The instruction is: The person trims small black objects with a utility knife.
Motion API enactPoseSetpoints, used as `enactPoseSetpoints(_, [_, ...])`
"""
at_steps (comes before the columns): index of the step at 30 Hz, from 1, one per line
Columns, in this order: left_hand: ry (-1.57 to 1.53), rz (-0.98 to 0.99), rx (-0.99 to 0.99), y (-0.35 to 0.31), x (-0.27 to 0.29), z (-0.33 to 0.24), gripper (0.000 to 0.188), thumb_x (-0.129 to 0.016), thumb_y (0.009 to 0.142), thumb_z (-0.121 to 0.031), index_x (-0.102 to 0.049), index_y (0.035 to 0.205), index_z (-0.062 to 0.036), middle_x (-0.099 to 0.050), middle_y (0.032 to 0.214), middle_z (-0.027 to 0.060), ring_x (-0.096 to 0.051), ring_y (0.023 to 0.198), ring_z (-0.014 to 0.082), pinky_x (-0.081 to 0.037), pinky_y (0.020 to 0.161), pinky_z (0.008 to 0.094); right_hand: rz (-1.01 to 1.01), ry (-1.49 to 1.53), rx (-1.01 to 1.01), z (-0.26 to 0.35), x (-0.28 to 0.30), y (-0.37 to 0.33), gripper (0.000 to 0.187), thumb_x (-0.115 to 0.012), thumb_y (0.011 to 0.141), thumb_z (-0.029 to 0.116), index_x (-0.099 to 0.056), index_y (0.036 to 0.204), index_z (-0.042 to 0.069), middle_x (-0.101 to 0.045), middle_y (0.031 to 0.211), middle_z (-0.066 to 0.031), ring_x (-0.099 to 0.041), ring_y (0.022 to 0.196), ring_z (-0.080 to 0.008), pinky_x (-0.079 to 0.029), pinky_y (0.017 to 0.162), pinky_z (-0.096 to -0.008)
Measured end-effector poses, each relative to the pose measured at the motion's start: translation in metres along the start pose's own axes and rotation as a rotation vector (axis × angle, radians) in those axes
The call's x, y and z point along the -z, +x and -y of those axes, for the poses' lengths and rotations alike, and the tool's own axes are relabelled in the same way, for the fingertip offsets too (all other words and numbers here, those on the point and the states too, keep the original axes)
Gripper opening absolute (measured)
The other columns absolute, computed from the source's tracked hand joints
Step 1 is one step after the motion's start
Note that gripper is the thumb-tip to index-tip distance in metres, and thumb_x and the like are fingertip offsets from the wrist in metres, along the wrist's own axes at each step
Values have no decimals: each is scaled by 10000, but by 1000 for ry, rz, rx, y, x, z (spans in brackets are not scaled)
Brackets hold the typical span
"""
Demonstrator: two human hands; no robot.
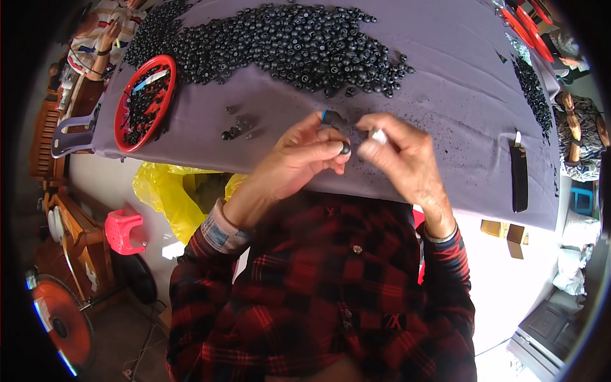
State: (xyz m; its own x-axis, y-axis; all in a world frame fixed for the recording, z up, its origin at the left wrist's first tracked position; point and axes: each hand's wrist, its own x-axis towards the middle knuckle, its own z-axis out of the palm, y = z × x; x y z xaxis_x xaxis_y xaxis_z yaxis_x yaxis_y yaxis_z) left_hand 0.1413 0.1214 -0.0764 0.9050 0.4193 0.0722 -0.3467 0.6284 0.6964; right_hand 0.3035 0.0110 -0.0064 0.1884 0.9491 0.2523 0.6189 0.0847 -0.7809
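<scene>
My left hand (296,156) pinches a small black round piece (345,148) between thumb and fingers, above the near part of the table. A black cover with a blue edge (332,118) wraps its index fingertip. Just to the right, my right hand (412,156) is closed around a small white thing (380,136); motion blur hides its kind. The two hands are close but apart. Several loose black pieces (238,128) lie left of my left hand. Farther back spreads a large heap of similar black round pieces (286,48), some showing a hole.
A red-rimmed basket (118,121) with small black bits stands at the table's left. Dark crumbs are scattered on the purple cloth (458,76). A slim black case (519,178) lies at right. Below the edge hangs a yellow bag (159,191). Other people sit at far left and right.
</scene>
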Motion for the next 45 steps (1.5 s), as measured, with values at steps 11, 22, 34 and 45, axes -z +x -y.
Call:
enactPoseSetpoints(11, [-87,75,159,-15,-1,-7,425,-613,862,-38,-437,1248,-66,-581,1004,69,-594,825,149,-502,698,301,171,203,26,9,-16,6,201,-689,873,206,-648,833,13,-598,680,-26,-550,633,-101,-449,583,-269])
enactPoseSetpoints(22, [1692,-545,-484,-26,53,-52,184,-692,790,-46,-626,958,-12,-599,832,78,-615,736,225,-494,673,320,38,-599,186,-53,-7,81,129,-680,799,112,-604,856,26,-617,801,-130,-619,749,-359,-476,640,-434])
enactPoseSetpoints(34, [1196,-539,-359,-18,19,-37,304,-678,847,-26,-580,1133,-51,-616,976,49,-600,852,97,-505,744,250,0,-314,297,-3,-13,50,192,-715,732,49,-636,906,33,-649,817,-104,-651,707,-269,-507,621,-337])
enactPoseSetpoints(45, [72,-20,-47,-5,-4,-19,268,-649,877,-97,-544,1123,-80,-581,900,-18,-528,772,82,-410,683,234,119,221,233,10,-12,24,214,-745,738,-17,-667,928,42,-558,717,-7,-526,635,-100,-431,575,-256])
